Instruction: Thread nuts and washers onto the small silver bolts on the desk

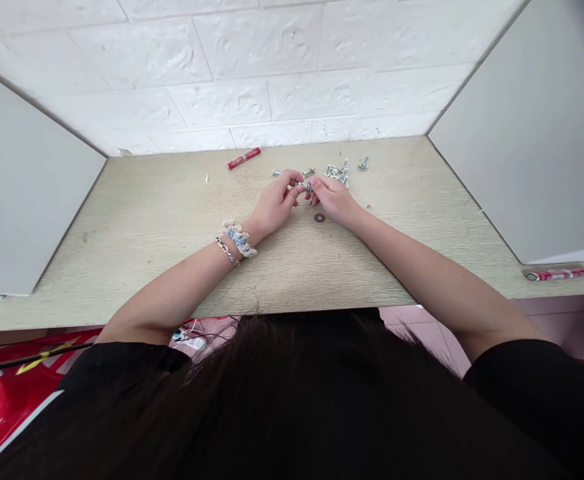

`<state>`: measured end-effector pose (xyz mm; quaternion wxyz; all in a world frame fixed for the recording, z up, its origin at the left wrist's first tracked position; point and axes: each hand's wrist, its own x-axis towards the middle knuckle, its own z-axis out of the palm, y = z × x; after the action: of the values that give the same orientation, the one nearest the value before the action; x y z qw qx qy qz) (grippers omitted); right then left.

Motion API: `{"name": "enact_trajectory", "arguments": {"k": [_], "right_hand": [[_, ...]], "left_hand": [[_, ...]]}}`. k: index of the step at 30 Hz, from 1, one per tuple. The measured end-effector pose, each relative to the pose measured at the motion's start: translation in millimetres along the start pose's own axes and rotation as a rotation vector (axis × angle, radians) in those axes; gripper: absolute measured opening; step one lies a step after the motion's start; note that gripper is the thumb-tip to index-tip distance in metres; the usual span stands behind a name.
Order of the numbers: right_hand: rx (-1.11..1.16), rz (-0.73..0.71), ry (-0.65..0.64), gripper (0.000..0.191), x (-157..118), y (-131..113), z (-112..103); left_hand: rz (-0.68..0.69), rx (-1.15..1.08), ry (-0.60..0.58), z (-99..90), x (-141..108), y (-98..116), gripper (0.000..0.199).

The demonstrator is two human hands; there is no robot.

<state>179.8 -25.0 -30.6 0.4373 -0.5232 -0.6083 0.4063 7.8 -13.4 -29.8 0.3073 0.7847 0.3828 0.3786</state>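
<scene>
My left hand (275,205) and my right hand (338,199) meet over the desk, the fingertips of both pinched on one small silver bolt (307,188). What seems to be a nut or washer sits on it, but the fingers partly hide this. A dark flat washer (319,218) lies on the desk just below my right hand. Beyond the fingers are another bolt (275,173) at the left and a metal piece (308,172) partly covered by the hands. Several bolts and nuts (343,171) are clustered behind my right hand, and a single bolt (364,163) stands on its head farther right.
A red tube (243,158) lies near the white brick wall (232,100). Another red tube (564,274) is at the desk's right front edge. Grey panels (27,180) close in both sides of the wooden desk (137,220). A small white scrap (207,179) lies at the left.
</scene>
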Motion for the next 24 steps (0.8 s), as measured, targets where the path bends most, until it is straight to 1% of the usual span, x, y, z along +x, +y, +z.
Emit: {"name": "enact_trajectory", "arguments": {"k": [4, 7, 14, 19, 24], "right_hand": [[-0.014, -0.023, -0.019, 0.051, -0.5, 0.9, -0.7], [-0.031, -0.037, -0.039, 0.055, -0.4, 2.4, -1.6], [-0.103, -0.115, -0.061, 0.049, -1.1, 4.7, -4.6], [-0.075, -0.116, -0.041, 0.043, -0.9, 7.2, -3.4], [-0.057, -0.058, -0.027, 0.031, -2.3, 1.7, -1.4]], "left_hand": [[0.065, 0.008, 0.004, 0.5, 0.5, -5.1, 0.005], [0.067, -0.013, -0.002, 0.6, 0.4, -5.7, 0.005], [-0.039, -0.162, 0.011, 3.3, 2.8, -4.0, 0.005], [-0.132, -0.279, 0.037, 4.2, 5.0, -1.6, 0.010], [-0.146, -0.312, 0.043, 3.7, 4.7, 1.8, 0.012]]}}
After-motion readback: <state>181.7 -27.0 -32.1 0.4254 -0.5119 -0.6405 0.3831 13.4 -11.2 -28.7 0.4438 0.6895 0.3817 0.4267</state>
